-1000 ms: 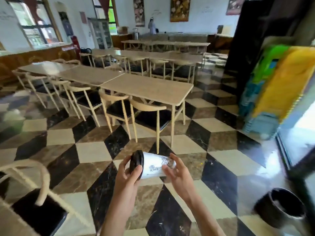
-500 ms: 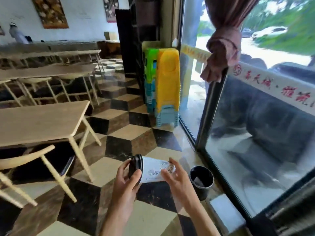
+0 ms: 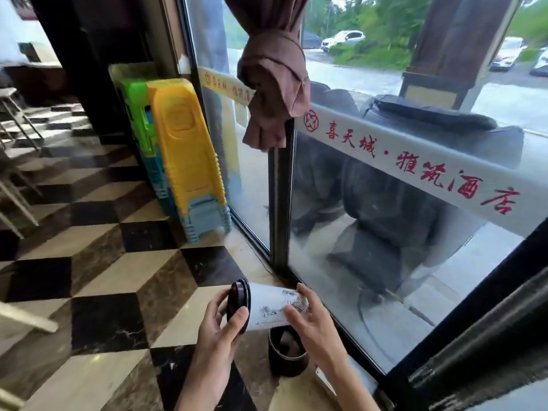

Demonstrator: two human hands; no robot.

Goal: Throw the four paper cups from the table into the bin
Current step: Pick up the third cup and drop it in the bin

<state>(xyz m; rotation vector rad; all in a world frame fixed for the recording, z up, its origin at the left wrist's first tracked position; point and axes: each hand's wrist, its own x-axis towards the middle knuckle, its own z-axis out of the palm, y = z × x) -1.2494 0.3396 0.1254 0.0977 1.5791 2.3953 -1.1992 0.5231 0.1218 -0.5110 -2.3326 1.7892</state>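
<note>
A white paper cup point(image 3: 268, 305) with a black lid and a dark drawing lies sideways between both my hands. My left hand point(image 3: 221, 324) grips the lid end. My right hand point(image 3: 308, 318) holds the bottom end. The cup hangs just above a small dark round bin point(image 3: 286, 355) that stands on the floor by the glass wall. Something pale lies inside the bin; my right hand covers part of its rim. No other cups show.
A glass wall point(image 3: 385, 262) with a dark frame post point(image 3: 280, 209) runs along the right. A stack of yellow, green and blue plastic stools point(image 3: 181, 152) leans against it. A tied brown curtain point(image 3: 272, 69) hangs above. Checkered marble floor point(image 3: 106, 280) spreads left, with chair legs at the left edge.
The view has swung right from the tables to the glass wall. The bin has come from the lower right to directly under the cup. Both hands keep the same hold.
</note>
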